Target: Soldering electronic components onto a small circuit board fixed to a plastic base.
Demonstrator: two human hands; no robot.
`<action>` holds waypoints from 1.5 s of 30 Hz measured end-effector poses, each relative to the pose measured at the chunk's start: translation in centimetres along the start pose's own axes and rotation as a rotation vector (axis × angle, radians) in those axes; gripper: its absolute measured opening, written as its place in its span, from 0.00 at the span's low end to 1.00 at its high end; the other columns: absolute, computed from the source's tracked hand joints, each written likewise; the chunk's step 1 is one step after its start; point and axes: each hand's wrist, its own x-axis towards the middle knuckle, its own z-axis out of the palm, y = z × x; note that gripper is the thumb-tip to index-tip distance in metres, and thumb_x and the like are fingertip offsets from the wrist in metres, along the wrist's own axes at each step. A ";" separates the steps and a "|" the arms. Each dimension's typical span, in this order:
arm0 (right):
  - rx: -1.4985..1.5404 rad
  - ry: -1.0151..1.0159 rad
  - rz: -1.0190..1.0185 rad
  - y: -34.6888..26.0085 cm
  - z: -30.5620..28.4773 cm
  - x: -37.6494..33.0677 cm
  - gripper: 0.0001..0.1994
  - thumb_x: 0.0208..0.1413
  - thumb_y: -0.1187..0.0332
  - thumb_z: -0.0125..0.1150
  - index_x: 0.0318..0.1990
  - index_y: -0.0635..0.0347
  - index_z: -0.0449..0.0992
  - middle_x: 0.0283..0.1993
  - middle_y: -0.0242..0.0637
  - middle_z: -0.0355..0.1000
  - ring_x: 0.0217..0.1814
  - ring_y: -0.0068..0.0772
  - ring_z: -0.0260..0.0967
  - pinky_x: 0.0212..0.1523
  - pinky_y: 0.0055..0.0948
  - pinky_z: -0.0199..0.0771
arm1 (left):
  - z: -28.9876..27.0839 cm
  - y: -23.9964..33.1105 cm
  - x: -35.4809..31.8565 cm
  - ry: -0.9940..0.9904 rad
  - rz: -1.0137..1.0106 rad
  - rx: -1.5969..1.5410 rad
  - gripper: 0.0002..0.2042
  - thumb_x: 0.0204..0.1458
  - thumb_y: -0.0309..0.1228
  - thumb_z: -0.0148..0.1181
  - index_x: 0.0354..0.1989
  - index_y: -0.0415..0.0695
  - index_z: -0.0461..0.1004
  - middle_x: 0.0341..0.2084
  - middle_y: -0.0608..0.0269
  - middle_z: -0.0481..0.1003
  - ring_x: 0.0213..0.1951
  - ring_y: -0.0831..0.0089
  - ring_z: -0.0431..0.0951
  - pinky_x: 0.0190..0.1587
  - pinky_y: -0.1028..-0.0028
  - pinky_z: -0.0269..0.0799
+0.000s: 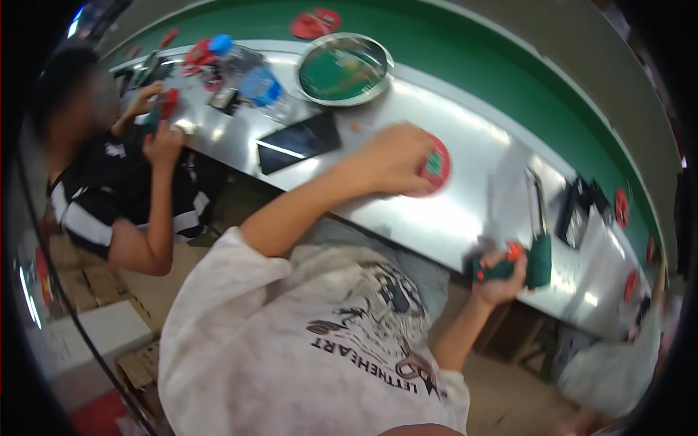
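My left hand (403, 154) reaches across the steel table, its fingers curled over the left side of a round red disc (438, 167) with a green centre. Part of the disc is hidden under the hand, and the hand is slightly blurred. Over the table's near edge, my right hand (502, 280) is wrapped round the handle of a dark green power tool (538, 261) with red parts. A narrow, metal-looking bar (536, 200) rises from the tool's far end; blur hides its exact form.
A steel bowl (385, 81) with small items, a black phone (299, 142) and a plastic bottle (262, 86) stand left of my reach. Black plastic bags (579, 203) lie right. Behind runs a green belt (480, 43) carrying red discs. A co-worker (138, 189) handles a green-and-red object at left.
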 end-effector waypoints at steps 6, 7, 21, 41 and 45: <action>-0.132 0.155 -0.117 -1.4 1.7 -0.2 0.19 0.69 0.55 0.43 0.44 0.65 0.71 0.16 0.34 0.63 0.17 0.26 0.59 0.21 0.23 0.62 | -2.4 -2.0 10.6 0.301 0.021 0.334 0.53 0.42 0.64 0.66 0.65 0.31 0.56 0.44 0.36 0.72 0.47 0.46 0.73 0.53 0.53 0.70; -0.129 0.148 -0.122 -1.4 1.8 0.0 0.19 0.69 0.55 0.43 0.44 0.65 0.71 0.16 0.34 0.63 0.17 0.26 0.59 0.21 0.23 0.62 | -4.8 -3.2 12.4 0.369 -0.148 0.336 0.53 0.42 0.63 0.67 0.65 0.30 0.56 0.46 0.39 0.72 0.49 0.49 0.73 0.52 0.56 0.71; -0.164 0.166 -0.098 -1.3 2.7 0.4 0.18 0.68 0.55 0.44 0.40 0.63 0.71 0.15 0.32 0.63 0.15 0.24 0.60 0.18 0.23 0.60 | -12.9 -27.4 9.9 0.420 -1.088 0.092 0.24 0.46 0.41 0.70 0.53 0.46 0.79 0.54 0.53 0.77 0.59 0.45 0.72 0.60 0.56 0.69; -0.120 0.203 -0.167 -1.1 3.0 0.2 0.19 0.67 0.55 0.44 0.40 0.66 0.71 0.15 0.33 0.64 0.15 0.24 0.60 0.18 0.24 0.63 | -9.7 -21.9 15.3 0.538 -0.768 0.065 0.17 0.57 0.44 0.56 0.44 0.44 0.81 0.46 0.48 0.80 0.49 0.48 0.79 0.53 0.58 0.74; -0.082 0.241 -0.125 -0.7 2.6 0.3 0.18 0.66 0.56 0.46 0.40 0.66 0.71 0.17 0.33 0.65 0.16 0.24 0.61 0.18 0.23 0.64 | -9.9 -11.4 13.1 0.478 -0.170 -0.160 0.15 0.59 0.40 0.54 0.34 0.42 0.81 0.31 0.45 0.80 0.36 0.48 0.80 0.39 0.59 0.75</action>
